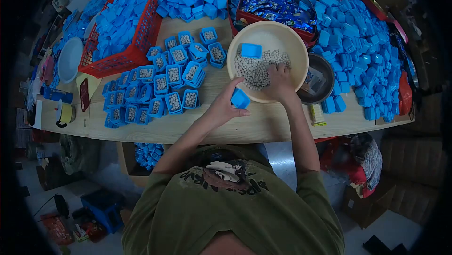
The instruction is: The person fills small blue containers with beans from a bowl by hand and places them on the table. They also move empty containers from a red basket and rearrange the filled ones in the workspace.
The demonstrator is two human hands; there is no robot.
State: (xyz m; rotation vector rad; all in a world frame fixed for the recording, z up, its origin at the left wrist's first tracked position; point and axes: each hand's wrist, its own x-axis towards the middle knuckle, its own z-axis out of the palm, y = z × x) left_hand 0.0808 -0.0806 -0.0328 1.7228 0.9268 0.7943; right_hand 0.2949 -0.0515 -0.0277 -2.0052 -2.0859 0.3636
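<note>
My left hand (226, 104) holds a small blue tray (240, 98) at the near left rim of a cream basin (301, 57). Inside the basin lie many small pale balls (254, 71), with another blue tray (251, 50) resting on them. My right hand (281, 81) reaches into the basin, its bent fingertips among the balls; whether they grip any is hidden. To the left of the basin, blue trays filled with pale balls (173, 73) stand in close groups, some stacked on others.
A red basket (136, 52) of blue trays stands at the left. Behind the basin sits a tin of blue packets (278, 8). A dark bowl (328, 83) touches the basin's right side, beside a large pile of blue boxes (358, 43).
</note>
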